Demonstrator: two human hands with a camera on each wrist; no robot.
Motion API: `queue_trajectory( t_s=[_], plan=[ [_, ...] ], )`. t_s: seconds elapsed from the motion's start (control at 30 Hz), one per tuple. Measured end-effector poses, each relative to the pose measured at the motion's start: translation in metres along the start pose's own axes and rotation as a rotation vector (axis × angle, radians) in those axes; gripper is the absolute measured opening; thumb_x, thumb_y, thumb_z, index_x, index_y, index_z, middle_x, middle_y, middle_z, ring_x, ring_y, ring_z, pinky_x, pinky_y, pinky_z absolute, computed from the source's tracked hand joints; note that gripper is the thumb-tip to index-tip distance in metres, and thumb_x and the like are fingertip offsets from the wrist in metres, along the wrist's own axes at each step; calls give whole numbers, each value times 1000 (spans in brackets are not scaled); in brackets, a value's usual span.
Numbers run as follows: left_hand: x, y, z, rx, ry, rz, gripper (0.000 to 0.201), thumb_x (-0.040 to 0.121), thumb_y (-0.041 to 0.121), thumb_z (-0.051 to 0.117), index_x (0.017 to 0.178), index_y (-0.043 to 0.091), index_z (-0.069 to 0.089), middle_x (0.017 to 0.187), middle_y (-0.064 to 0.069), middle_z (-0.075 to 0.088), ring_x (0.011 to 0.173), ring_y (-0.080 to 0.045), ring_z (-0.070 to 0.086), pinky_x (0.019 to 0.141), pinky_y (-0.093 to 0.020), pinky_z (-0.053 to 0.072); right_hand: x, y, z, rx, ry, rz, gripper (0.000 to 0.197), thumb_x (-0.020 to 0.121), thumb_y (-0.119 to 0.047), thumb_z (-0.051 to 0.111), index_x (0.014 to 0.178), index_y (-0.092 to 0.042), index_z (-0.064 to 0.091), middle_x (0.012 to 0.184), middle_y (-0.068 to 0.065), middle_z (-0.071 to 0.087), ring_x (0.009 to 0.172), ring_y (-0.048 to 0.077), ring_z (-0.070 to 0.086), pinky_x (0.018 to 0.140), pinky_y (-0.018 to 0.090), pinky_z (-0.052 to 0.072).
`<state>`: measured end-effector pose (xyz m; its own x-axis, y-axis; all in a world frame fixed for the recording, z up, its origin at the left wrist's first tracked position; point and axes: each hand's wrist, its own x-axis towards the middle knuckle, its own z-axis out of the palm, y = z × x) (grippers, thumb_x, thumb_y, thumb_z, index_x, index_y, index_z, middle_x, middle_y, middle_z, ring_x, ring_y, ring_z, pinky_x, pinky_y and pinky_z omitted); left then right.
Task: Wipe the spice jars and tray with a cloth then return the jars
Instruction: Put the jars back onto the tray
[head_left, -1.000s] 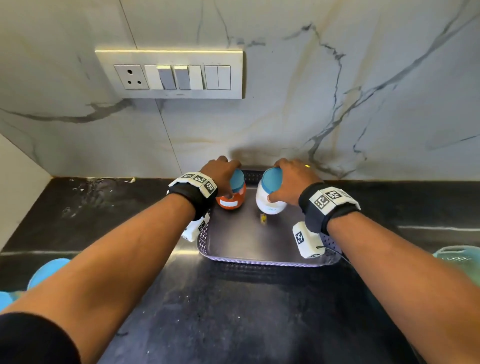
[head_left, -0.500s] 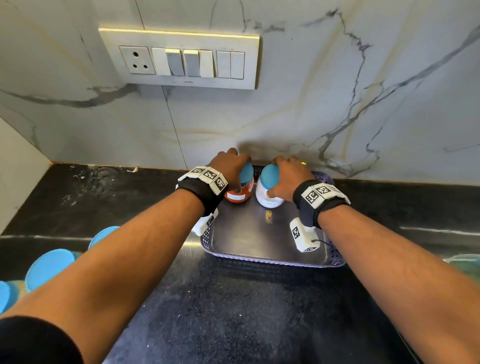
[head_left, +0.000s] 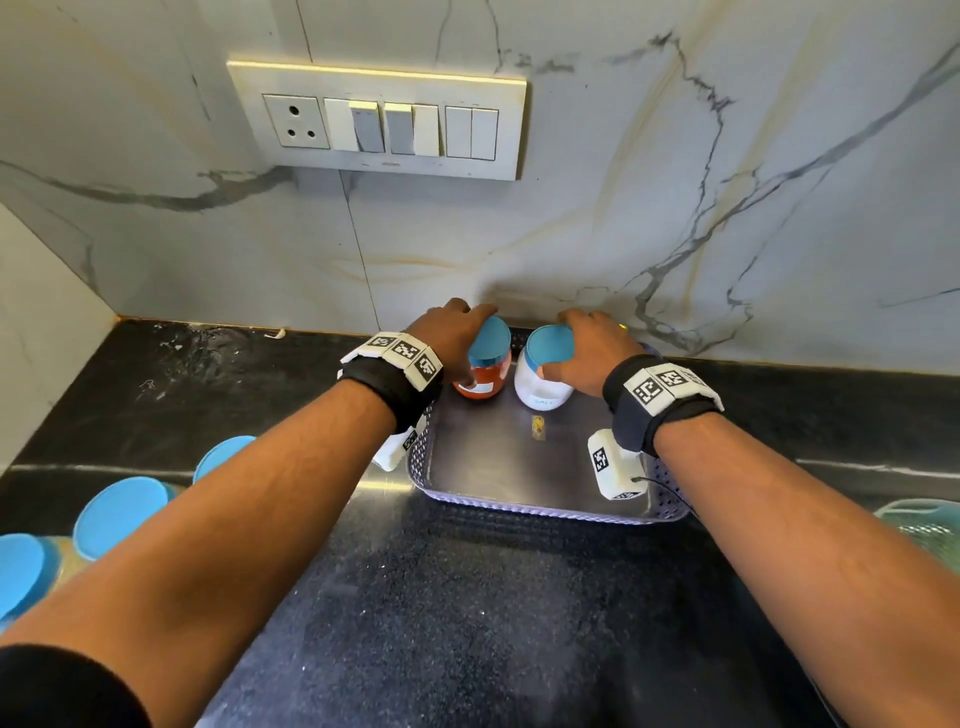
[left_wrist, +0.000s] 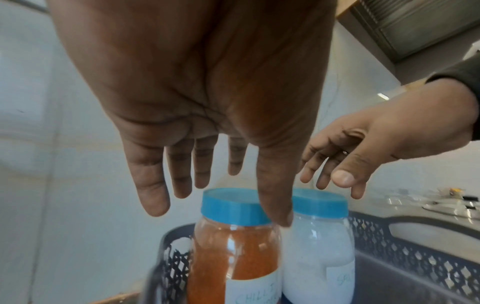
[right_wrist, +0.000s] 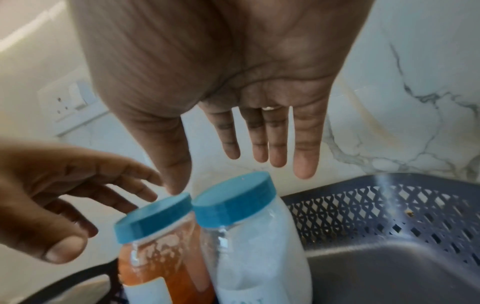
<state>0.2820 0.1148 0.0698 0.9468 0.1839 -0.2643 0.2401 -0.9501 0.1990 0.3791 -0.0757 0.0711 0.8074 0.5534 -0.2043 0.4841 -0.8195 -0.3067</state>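
Now 2 spice jars, chilli jar (head_left: 482, 371) and salt jar (head_left: 543, 376), upright, touching, at tray (head_left: 524, 506) back edge; left hand (left_wrist: 197, 92), right hand (right_wrist: 221, 67) fingers spread, holding nothing; full smooth plastic, likely slippery — grasp body below lid

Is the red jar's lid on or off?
On. The blue lid sits down over the red jar neck, with no gap showing in either wrist view. How tightly it is screwed cannot be told.

Black wristbands (head_left: 395, 387) with white coded tags, white wrist cameras (head_left: 613, 465), black sleeve (head_left: 62, 686), ring (right_wrist: 269, 107).
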Motion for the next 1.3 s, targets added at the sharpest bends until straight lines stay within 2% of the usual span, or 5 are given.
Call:
queue_trajectory(
  t_s=[0.3, 0.63, 0.77, 0.9, 1.3],
  plan=[
    [-140, -64, -12, -202, 201, -124, 49, 98, 24, 65, 145, 14, 54, 142, -15, 57, 133, -32, 51, 109, -37, 38, -75, -104, 10, 194, 326, -354, 31, 85, -23, 71, 115, -17, 68, 121, 11, 61, 115, 34, 56, 100, 39, 43],
    [-320, -166, 5, -214, 243, -478, 46, 100, 12, 58, 146, 17, 53, 143, -12, 55, 133, -29, 50, 108, -35, 37, -120, -244, 112, 86, -164, -630, 75, 79, -32, 81, 145, -23, 46, 146, 8, 46, 133, 27, 48, 109, 39, 37],
    [-341, -187, 21, -157, 153, -540, 69, 95, 39, 67, 155, 20, 39, 152, -9, 48, 136, -29, 49, 111, -45, 41, -116, -268, 137, -19, -279, -644, 109, 73, -49, 82, 157, -38, 16, 158, 9, 28, 143, 32, 37, 114, 48, 38],
    [-337, -189, 37, 1, 88, -539, 104, 77, 66, 75, 159, 28, 24, 158, -3, 40, 140, -29, 46, 109, -56, 41, -113, -274, 148, -113, -225, -595, 88, 78, -38, 79, 152, -34, 31, 148, 11, 36, 131, 39, 48, 108, 48, 45],
    [-294, -180, 41, 39, -36, -495, 82, 75, 45, 85, 142, 17, 46, 138, -16, 50, 122, -38, 56, 102, -47, 50, -142, -202, 84, 317, -22, -417, 85, 62, -41, 91, 137, -34, 51, 131, 0, 58, 115, 21, 57, 101, 39, 48]
  ],
)
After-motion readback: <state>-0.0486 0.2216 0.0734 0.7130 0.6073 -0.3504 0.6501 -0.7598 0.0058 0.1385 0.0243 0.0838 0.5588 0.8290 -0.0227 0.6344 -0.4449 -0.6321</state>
